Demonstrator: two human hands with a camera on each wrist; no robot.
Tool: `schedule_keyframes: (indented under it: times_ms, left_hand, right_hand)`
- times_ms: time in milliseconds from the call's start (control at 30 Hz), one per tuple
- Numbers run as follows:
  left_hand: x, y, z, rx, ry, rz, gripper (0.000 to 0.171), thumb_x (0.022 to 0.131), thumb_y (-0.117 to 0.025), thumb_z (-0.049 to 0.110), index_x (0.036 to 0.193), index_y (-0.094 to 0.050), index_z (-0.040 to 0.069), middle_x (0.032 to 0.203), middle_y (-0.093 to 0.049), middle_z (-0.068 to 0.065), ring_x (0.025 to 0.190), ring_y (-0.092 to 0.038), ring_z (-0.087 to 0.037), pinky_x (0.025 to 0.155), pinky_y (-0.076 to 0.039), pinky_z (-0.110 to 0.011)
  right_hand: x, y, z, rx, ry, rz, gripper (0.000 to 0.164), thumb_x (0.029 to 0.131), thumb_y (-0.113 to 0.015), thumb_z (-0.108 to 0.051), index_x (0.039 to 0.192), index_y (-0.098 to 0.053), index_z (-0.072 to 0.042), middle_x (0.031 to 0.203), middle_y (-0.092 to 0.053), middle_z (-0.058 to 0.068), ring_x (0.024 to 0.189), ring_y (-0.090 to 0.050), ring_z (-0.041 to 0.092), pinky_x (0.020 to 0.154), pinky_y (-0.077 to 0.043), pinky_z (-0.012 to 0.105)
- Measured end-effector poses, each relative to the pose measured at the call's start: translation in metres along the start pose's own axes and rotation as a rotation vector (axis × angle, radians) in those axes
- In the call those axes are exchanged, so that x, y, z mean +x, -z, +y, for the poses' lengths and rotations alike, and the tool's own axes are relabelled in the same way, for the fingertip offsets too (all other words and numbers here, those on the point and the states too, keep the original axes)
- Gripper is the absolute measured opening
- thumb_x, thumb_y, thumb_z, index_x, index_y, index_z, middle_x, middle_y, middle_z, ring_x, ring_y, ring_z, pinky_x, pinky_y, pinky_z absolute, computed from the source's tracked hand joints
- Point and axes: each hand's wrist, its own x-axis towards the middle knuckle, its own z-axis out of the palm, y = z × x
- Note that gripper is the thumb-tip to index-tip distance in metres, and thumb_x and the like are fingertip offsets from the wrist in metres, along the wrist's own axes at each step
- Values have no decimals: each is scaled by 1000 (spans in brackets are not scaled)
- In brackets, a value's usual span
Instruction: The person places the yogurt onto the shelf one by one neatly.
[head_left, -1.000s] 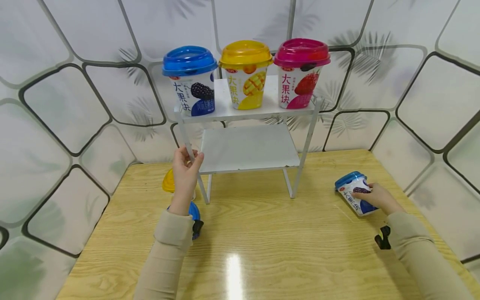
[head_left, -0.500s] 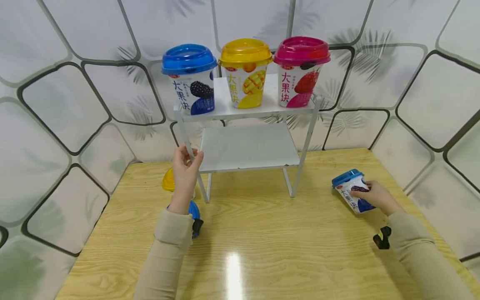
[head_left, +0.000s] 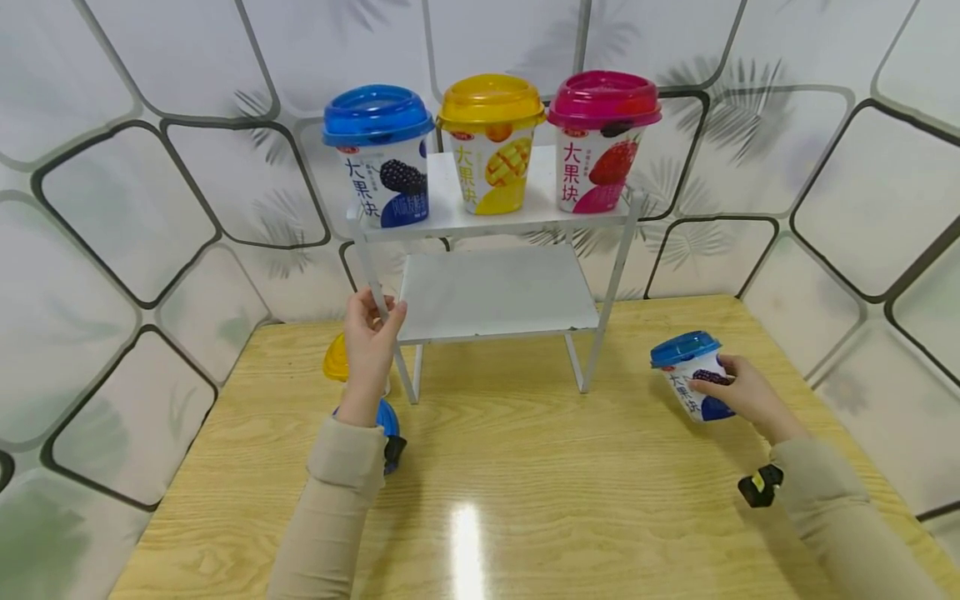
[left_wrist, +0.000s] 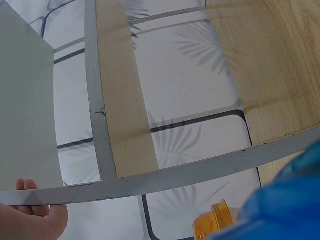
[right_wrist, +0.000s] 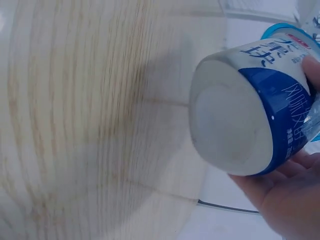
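Hands, two. Right hand (head_left: 750,402): thumb and fingers grasp a blackberry cup (head_left: 681,380) by its side, right of the rack. Cup tilts, lid leaning left; I judge it lifted, since its base shows in the right wrist view, and side-held to spare the lid. Left hand (head_left: 369,337): curled round the front left leg (head_left: 368,262) of the white rack (head_left: 498,292), I presume to steady it. Upper shelf (head_left: 442,187): blue-lidded cup (head_left: 381,154), yellow-lidded cup (head_left: 491,150), pink-lidded cup (head_left: 600,146), upright, pictures forward, seemingly for display. Bench (head_left: 540,475), left: yellow lid (head_left: 336,360), blue lid (head_left: 387,419), partly hidden from me by the arm (head_left: 330,508).
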Motion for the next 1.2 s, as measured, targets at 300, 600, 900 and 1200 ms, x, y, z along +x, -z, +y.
schedule_keyframes:
  times_ms: [300, 600, 900, 1200]
  left_hand:
    - [1, 0, -1, -16, 2, 7, 25, 85, -57, 1, 105, -43, 0, 93, -46, -8, 86, -45, -17, 73, -39, -21]
    - [-1, 0, -1, -10, 0, 7, 30, 85, -57, 1, 109, -41, -5, 91, -47, -2, 84, -46, -14, 71, -39, -21]
    - [0, 0, -2, -24, -4, 3, 25, 85, -56, 1, 106, -43, 1, 93, -47, -4, 86, -46, -14, 73, -40, -21]
    - [0, -1, -1, -16, 11, 2, 26, 85, -57, 2, 107, -43, 0, 96, -47, -11, 88, -45, -20, 74, -39, -22]
  right_hand:
    - [-8, -6, -4, 54, 31, 60, 93, 83, -57, -43, 133, -5, 16, 132, -14, 40, 117, -20, 54, 88, -29, 61]
    - [-18, -11, -7, 149, 73, 111, 83, 83, -59, -39, 131, -14, 12, 133, -15, 37, 120, -16, 53, 88, -25, 63]
    - [-27, -22, -18, 241, 179, 179, 71, 83, -63, -30, 128, -22, 8, 130, -25, 29, 123, -16, 48, 94, -18, 62]
    - [-31, -38, -27, 298, 228, 116, 72, 83, -63, -24, 132, -19, 4, 130, -31, 24, 121, -26, 42, 92, -26, 58]
